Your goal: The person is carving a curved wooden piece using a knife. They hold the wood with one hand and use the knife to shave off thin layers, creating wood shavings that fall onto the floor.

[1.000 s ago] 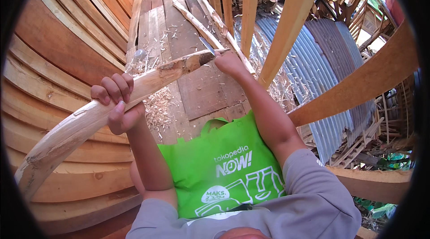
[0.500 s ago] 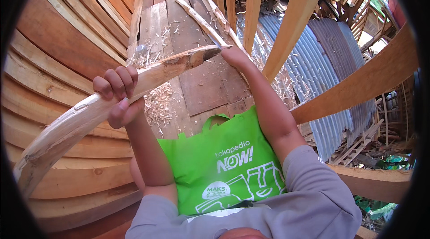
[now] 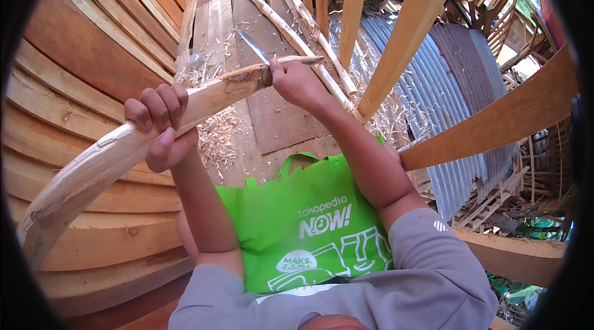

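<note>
A pale, peeled wooden branch (image 3: 111, 152) slants from the lower left up to the middle, with a darker, rough stretch close to its thin far end. My left hand (image 3: 162, 121) is closed around its middle. In my closed right hand (image 3: 296, 84) is a knife (image 3: 252, 46); its blade points up and left across the branch, and its handle is hidden in the fist. That hand is against the narrow end of the wood. Over my lap lies a green cloth bag (image 3: 272, 206), below both forearms.
Wood shavings (image 3: 218, 141) litter the plank floor (image 3: 278, 123). Two peeled poles (image 3: 291, 36) lie beyond my right hand. Curved boards (image 3: 80, 113) form a wall on the left. Slanting timber posts (image 3: 402, 39) stand on the right, with corrugated metal sheets (image 3: 402, 76) behind them.
My right hand has moved left and slightly nearer along the branch, away from its tip. More of the knife blade shows now. The left hand keeps its hold, almost in place.
</note>
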Demonstrator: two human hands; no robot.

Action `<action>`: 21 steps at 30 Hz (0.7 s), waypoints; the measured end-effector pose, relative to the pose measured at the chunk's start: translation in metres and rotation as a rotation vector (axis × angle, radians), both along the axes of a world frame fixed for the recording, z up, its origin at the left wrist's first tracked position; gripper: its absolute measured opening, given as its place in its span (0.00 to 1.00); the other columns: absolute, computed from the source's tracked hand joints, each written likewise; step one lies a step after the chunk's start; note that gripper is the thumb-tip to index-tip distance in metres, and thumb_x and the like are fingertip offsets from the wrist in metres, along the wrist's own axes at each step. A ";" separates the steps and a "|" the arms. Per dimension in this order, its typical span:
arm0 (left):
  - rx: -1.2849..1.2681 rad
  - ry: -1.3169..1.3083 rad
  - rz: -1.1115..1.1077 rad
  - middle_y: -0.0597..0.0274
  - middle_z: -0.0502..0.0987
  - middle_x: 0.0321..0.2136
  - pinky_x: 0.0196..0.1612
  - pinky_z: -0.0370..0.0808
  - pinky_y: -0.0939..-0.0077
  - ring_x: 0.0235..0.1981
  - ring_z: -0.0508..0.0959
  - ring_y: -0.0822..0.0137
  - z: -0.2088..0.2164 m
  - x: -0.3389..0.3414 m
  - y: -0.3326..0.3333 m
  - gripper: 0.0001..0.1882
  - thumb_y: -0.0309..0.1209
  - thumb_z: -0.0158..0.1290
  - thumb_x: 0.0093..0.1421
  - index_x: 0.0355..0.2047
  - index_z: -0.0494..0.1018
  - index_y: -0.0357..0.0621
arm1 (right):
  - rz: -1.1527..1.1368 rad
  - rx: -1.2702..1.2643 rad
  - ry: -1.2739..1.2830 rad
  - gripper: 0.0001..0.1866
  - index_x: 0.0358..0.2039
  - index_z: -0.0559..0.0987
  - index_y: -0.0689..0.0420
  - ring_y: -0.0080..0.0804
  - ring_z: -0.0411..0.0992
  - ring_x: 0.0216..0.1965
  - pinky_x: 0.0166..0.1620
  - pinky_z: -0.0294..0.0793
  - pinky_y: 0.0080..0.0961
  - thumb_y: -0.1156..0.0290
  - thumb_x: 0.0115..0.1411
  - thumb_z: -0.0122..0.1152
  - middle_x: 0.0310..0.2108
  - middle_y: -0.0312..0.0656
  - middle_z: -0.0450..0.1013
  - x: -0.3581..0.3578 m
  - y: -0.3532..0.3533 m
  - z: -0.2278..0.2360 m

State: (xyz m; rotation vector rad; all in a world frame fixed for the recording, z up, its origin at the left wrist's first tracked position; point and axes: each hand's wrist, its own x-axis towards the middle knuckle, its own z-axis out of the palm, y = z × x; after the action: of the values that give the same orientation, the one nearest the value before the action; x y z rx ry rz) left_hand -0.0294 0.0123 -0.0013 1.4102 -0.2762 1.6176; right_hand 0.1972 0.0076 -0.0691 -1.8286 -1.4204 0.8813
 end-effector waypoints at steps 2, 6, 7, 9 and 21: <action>-0.021 -0.019 0.025 0.71 0.56 0.21 0.31 0.57 0.77 0.21 0.57 0.75 0.004 0.010 -0.005 0.15 0.25 0.45 0.38 0.27 0.56 0.55 | -0.167 0.003 0.012 0.30 0.33 0.80 0.68 0.53 0.77 0.38 0.46 0.73 0.43 0.54 0.71 0.39 0.33 0.60 0.78 0.037 0.015 -0.036; -0.038 -0.058 0.088 0.71 0.56 0.21 0.31 0.58 0.77 0.21 0.57 0.74 0.006 0.004 -0.010 0.15 0.25 0.45 0.38 0.27 0.56 0.55 | -0.133 0.058 -0.013 0.32 0.29 0.79 0.69 0.55 0.77 0.37 0.46 0.72 0.44 0.53 0.71 0.38 0.32 0.64 0.77 0.011 0.012 -0.020; -0.048 -0.058 0.089 0.71 0.57 0.21 0.31 0.58 0.77 0.21 0.57 0.75 0.004 0.004 -0.010 0.15 0.25 0.45 0.38 0.27 0.56 0.55 | -0.076 0.076 -0.060 0.32 0.29 0.80 0.69 0.55 0.77 0.37 0.46 0.72 0.45 0.53 0.71 0.38 0.32 0.63 0.77 -0.007 0.001 -0.007; -0.069 -0.054 0.092 0.70 0.57 0.20 0.31 0.58 0.77 0.21 0.58 0.75 0.002 0.005 -0.006 0.15 0.25 0.46 0.37 0.27 0.57 0.55 | -0.066 0.019 -0.047 0.31 0.29 0.79 0.69 0.54 0.77 0.36 0.45 0.71 0.44 0.53 0.71 0.39 0.30 0.61 0.77 -0.012 -0.005 0.000; -0.017 -0.048 0.047 0.69 0.58 0.21 0.31 0.59 0.76 0.22 0.59 0.73 0.003 0.004 -0.003 0.15 0.24 0.46 0.38 0.28 0.57 0.53 | -0.074 -0.038 -0.075 0.31 0.36 0.79 0.70 0.58 0.76 0.44 0.53 0.70 0.44 0.53 0.72 0.35 0.39 0.63 0.77 0.011 -0.004 0.011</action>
State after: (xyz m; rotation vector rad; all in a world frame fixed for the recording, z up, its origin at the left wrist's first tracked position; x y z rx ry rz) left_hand -0.0253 0.0094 0.0016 1.3755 -0.2580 1.6903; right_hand 0.2077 0.0034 -0.0579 -1.9485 -1.3802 0.8149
